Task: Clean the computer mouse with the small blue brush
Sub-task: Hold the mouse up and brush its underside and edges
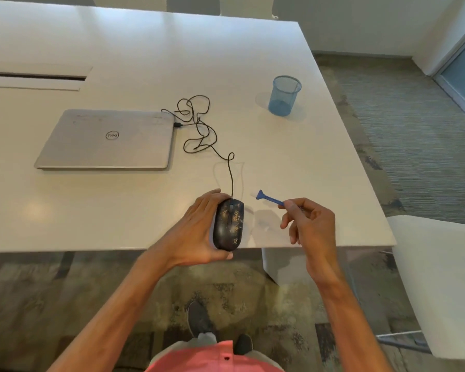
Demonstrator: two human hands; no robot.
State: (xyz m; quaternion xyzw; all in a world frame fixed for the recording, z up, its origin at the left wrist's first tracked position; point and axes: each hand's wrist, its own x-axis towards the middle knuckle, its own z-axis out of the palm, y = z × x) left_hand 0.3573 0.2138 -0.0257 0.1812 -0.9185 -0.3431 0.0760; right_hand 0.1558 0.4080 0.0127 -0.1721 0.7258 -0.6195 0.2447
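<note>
Computer mouse (pixel 228 224), black and flecked with pale grit, is at the near edge of the table (pixel 145 63) in the 1 head view. The left hand (pixel 196 232) grips its side and rear. The right hand (pixel 309 224) pinches the small blue brush (pixel 270 198) by its handle end, bristles near the mouse but apart. Likely risks: that thin pinch lets the brush twist under pressure, and the tangled cable (pixel 199 130) tugs the laptop (pixel 108 139).

Dust-speckled black mouse (pixel 228 224), small blue brush (pixel 270 198)
Both are held apart over the table (pixel 91 237) edge, bristles turned toward the mouse.
</note>
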